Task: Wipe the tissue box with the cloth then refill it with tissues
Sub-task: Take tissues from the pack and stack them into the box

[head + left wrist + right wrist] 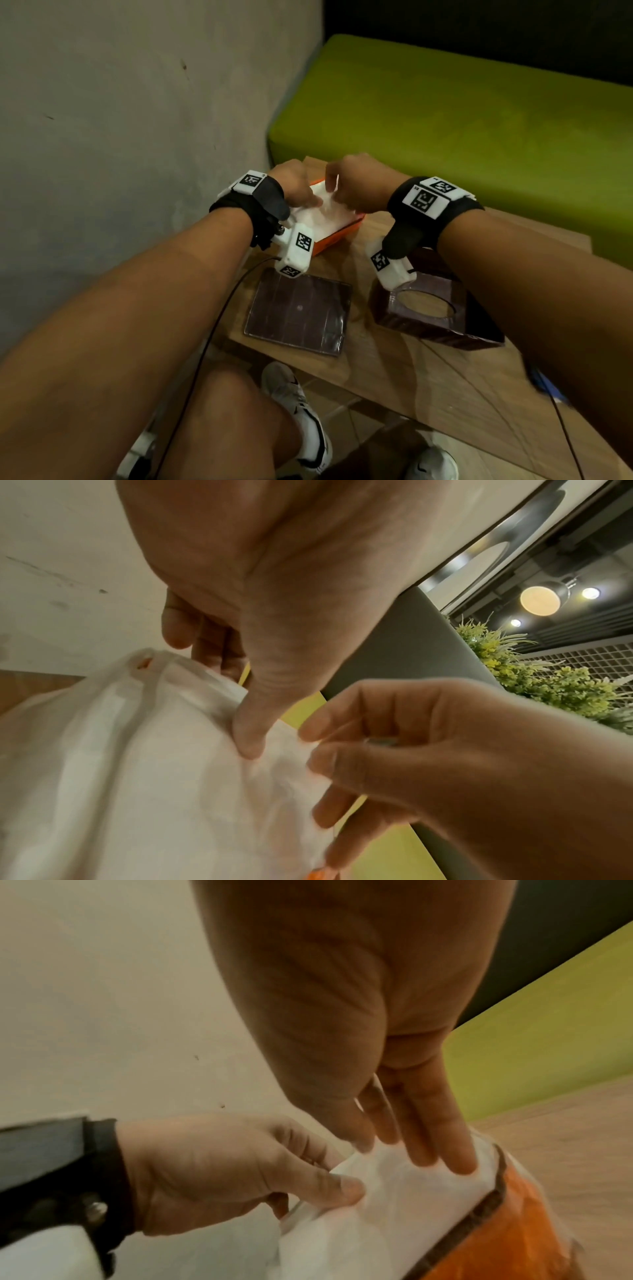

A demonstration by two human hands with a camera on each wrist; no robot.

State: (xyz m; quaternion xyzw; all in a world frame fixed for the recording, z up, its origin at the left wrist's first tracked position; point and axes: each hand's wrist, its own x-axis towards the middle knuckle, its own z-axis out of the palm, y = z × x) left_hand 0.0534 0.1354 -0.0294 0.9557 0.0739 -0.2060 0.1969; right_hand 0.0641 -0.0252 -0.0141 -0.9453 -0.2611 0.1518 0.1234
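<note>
An orange pack [337, 241] full of white tissues [325, 219] lies at the table's far end. My left hand [301, 192] grips the tissue stack at its left side, thumb [250, 739] on top and fingers curled behind. My right hand [346, 192] pinches the top tissue layer [394, 1199] between thumb and fingers at the far right edge. The dark brown tissue box [428, 330] with a round hole in its top stands under my right wrist. A flat dark brown panel [298, 315] lies to its left. I see no cloth.
The small wooden table [394, 370] stands against a grey wall [120, 120], with a green bench cushion [462, 120] behind it. A blue thing [548, 387] peeks from under my right forearm. Cables hang off both wrists. My knees and shoes are below the table edge.
</note>
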